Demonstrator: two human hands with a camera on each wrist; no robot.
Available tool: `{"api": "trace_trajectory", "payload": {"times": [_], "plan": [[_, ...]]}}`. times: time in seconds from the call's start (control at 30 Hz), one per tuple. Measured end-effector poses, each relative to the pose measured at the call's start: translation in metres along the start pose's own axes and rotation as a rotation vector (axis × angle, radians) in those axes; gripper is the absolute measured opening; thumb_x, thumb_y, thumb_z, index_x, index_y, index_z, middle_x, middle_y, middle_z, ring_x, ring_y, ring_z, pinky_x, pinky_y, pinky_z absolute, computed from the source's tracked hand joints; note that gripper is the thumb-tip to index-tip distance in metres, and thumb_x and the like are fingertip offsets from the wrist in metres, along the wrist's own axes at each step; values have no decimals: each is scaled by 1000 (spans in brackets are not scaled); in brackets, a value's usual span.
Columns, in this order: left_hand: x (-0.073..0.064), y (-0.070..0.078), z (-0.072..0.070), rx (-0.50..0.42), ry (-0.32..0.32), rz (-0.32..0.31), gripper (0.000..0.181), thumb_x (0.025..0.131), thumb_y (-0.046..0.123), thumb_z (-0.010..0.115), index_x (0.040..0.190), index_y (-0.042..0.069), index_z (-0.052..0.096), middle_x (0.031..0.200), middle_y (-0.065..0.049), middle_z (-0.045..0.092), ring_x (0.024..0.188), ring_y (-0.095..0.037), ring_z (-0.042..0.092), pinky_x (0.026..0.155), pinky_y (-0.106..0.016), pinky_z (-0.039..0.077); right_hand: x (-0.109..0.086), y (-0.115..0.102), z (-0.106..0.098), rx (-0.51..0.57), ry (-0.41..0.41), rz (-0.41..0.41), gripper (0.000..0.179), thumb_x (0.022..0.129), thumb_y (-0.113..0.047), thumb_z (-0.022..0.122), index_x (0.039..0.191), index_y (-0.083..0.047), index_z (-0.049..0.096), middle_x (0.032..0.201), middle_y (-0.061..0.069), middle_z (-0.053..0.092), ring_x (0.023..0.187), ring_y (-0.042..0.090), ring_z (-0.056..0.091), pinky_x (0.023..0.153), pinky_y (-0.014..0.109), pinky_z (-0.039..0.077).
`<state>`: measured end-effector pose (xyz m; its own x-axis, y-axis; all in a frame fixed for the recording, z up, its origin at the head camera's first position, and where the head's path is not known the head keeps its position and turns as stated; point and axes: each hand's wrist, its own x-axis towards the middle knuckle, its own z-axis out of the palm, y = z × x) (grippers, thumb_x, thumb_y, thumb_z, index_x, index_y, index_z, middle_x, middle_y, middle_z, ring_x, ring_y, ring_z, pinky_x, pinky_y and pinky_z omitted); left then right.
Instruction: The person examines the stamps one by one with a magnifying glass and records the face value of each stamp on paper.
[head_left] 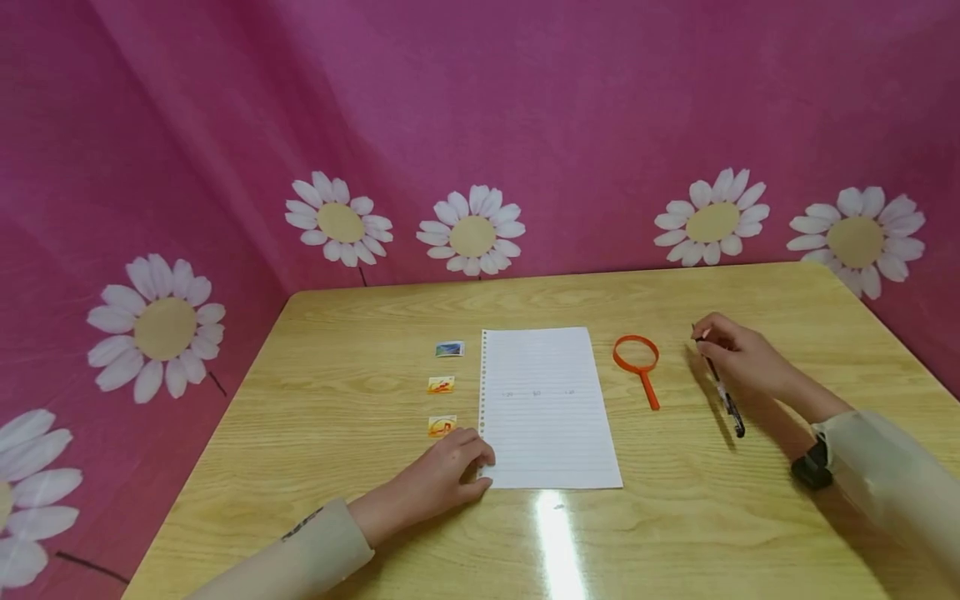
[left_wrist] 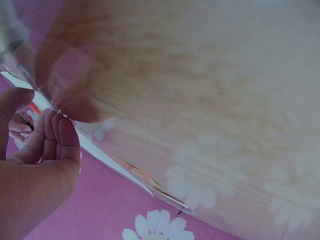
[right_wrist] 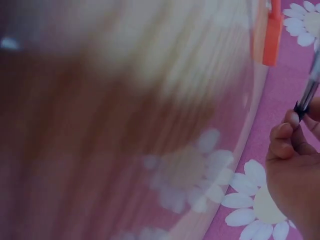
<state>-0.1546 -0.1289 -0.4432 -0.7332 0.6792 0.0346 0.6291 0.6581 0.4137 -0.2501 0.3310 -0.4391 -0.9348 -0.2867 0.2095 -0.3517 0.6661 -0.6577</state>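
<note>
In the head view, my right hand (head_left: 750, 362) pinches a black-and-clear pen (head_left: 722, 392) near its upper end. The pen slants above the table, to the right of a magnifying glass (head_left: 649, 390) with an orange rim and handle. Lined loose-leaf paper (head_left: 543, 437) lies at the middle, with faint writing across it. At its lower left edge rests my left hand (head_left: 442, 473), fingers gently bent and touching the sheet. The right wrist view shows the pen (right_wrist: 310, 85) between thumb and fingers. In the left wrist view, the left hand's fingertips (left_wrist: 70, 127) meet the tabletop.
Left of the paper, small stamp-like pictures stand in a column: a blue one (head_left: 450, 349), a yellow-red one (head_left: 441, 385) and another yellow one (head_left: 438, 426) close to my left hand. The wooden table (head_left: 322, 400) meets a pink daisy-print cloth (head_left: 585, 150) behind.
</note>
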Motion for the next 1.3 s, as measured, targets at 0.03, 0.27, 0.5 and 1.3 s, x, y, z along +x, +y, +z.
{"api": "trace_trajectory", "payload": {"times": [0.03, 0.27, 0.5, 1.3], "plan": [[0, 0, 0, -2, -2, -2, 17, 90, 20, 70, 102, 9, 65, 100, 0, 58, 91, -9, 49, 83, -25, 49, 2, 0, 1, -44, -2, -4, 12, 101, -8, 50, 112, -7, 53, 73, 3, 56, 57, 7, 47, 53, 26, 40], [2, 3, 0, -9, -22, -23, 17, 91, 23, 69, 102, 10, 65, 101, 1, 58, 92, -9, 48, 85, -24, 49, 11, 1, 5, -172, -72, -26, 6, 100, -9, 52, 106, -7, 53, 71, 1, 54, 59, 2, 41, 57, 24, 35], [4, 4, 2, 0, -19, -10, 17, 91, 22, 69, 102, 10, 65, 101, 1, 58, 92, -8, 48, 84, -23, 49, 13, 9, 9, -218, -119, -72, 5, 99, -5, 53, 104, -7, 53, 65, -3, 52, 55, 0, 40, 55, 23, 35], [12, 8, -14, -91, 213, 51, 17, 91, 12, 68, 106, 4, 65, 104, -6, 61, 94, -16, 57, 82, -24, 52, 14, 9, 15, -344, -11, -278, 13, 90, 2, 64, 95, -7, 56, 66, -8, 49, 58, -6, 34, 53, 20, 34]]}}
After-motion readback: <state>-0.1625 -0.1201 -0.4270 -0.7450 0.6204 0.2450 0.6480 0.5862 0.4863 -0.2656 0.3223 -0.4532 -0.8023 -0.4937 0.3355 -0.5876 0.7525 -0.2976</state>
